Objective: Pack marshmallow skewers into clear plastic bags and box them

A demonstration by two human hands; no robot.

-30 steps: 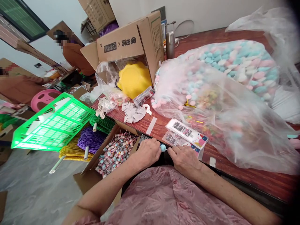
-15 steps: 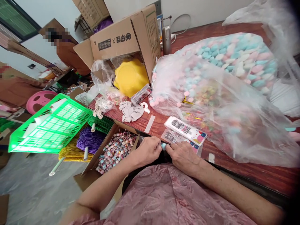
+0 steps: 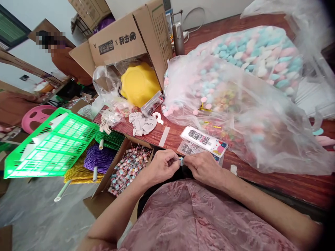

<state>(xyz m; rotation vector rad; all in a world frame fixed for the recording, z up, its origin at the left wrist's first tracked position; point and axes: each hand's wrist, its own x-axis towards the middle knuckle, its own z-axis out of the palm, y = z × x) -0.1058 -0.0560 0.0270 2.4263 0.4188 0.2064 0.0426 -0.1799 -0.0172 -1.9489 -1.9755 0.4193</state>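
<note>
At the table's front edge, close to my body, my left hand (image 3: 166, 164) and my right hand (image 3: 203, 169) meet with fingertips pinched. Between them shows a small light-blue piece (image 3: 181, 160), mostly hidden by the fingers; what the left fingers grip on it is too small to make out. A stack of printed clear bags (image 3: 205, 140) lies just beyond my right hand. Left of my left hand stands an open carton (image 3: 123, 148) filled with small pink, blue and white ball-headed sticks (image 3: 128, 167).
Large clear plastic bags (image 3: 246, 104) of pastel puffs (image 3: 261, 52) cover the table's right side. A carton (image 3: 115, 43) with a yellow scalloped object (image 3: 140, 83) stands behind crumpled cloth (image 3: 142, 123). Left are a green basket (image 3: 49, 146) and purple cord bundles (image 3: 101, 158). Another person (image 3: 69, 64) is farther back.
The light-blue piece shows less between my fingers, and my left fingers have opened out a little from their tighter curl. The whole view has shifted slightly.
</note>
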